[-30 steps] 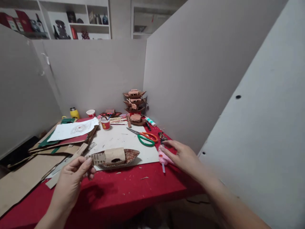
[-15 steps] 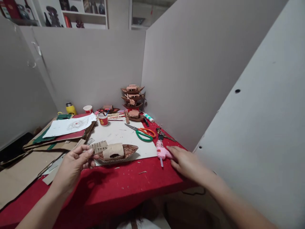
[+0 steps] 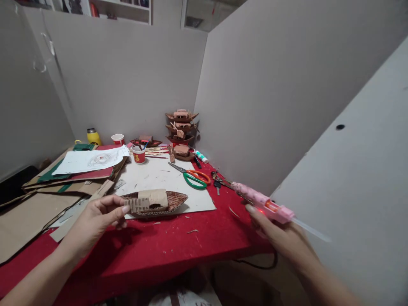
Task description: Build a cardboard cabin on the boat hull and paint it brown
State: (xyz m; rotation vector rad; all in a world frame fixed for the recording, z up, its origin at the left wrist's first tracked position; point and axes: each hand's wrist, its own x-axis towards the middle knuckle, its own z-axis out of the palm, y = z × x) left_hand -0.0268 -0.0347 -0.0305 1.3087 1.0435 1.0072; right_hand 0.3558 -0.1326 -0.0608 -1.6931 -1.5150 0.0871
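Between the thumb and fingers of my left hand is a small corrugated cardboard piece. Just behind that piece, a cardboard boat with a curved tan canopy rests at the front edge of a white board. My right hand is wrapped round a pink glue gun, raised at the table's right edge. A clear glue stick sticks out of its rear end, and a red light glows near my thumb.
Orange and green scissors lie on the board. Behind are stacked model boats, a red paper cup and thin sticks. Flattened cardboard and a drawing cover the left. Grey partitions enclose the red table.
The glue gun, lying on the table before, is now lifted in my right hand and has moved right. My left hand has turned the cardboard piece flatter and lower in front of the boat.
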